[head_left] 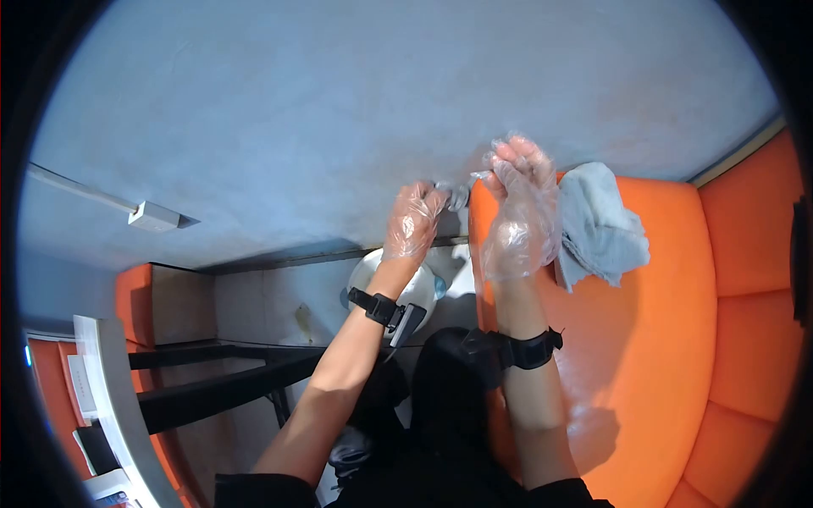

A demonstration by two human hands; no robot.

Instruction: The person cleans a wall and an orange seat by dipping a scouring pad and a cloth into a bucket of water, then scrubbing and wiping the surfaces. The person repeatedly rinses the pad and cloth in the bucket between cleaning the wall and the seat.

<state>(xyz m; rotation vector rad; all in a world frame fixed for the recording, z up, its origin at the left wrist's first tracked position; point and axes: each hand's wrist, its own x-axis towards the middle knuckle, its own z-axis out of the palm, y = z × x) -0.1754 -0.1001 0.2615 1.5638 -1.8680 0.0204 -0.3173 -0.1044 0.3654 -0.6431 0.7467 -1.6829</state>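
Note:
Both of my hands wear loose, clear plastic gloves. My left hand (pixel 415 222) is raised near the blue-grey wall, its fingers curled in. A small grey, crumpled thing (pixel 458 197) shows at its fingertips; what it is I cannot make out. To the right, my right hand (pixel 522 203) is held over the end of the orange bench seat (pixel 660 330), fingers half bent and a little apart, with slack glove plastic at the tips. No object shows in it. Just beside it, a folded light grey-blue cloth (pixel 600 222) lies on the seat.
Below my left forearm, a white bucket (pixel 366 273) stands on the floor by the wall. Black table legs (pixel 229 391) and a white tabletop edge (pixel 106 398) are at left. A white socket box (pixel 154 217) sticks out from the wall (pixel 339 102). An orange backrest (pixel 754 339) bounds the right side.

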